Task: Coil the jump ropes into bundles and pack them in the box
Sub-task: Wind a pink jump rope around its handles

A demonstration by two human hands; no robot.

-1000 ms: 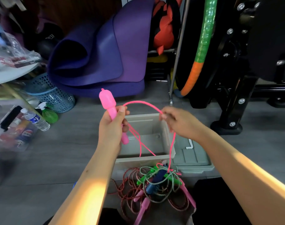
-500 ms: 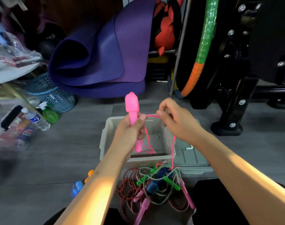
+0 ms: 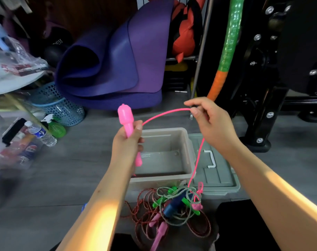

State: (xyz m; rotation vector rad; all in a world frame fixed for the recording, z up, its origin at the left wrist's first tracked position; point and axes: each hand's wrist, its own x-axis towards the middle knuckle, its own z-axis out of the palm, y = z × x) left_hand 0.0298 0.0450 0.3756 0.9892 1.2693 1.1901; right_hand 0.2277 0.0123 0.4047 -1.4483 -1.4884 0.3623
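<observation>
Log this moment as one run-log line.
step: coiling pink rope | left hand: grips pink handle | right hand: pinches rope | box: empty | rope pile: uncoiled

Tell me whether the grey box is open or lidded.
Open: the box shows its bare inside, and its lid lies flat on the floor beside it.

Both bare forearms reach forward from the lower edge of the view, the left rising from the bottom centre-left, the right from the lower right corner. The left hand [image 3: 127, 144] is held upright, fingers curled round a pink handle [image 3: 127, 124], thumb pressed along its side. The right hand [image 3: 208, 120] is raised higher and further out, its thumb and forefinger pinching the pink cord [image 3: 165, 113], the remaining fingers loosely curled. The hands are well apart.
</observation>
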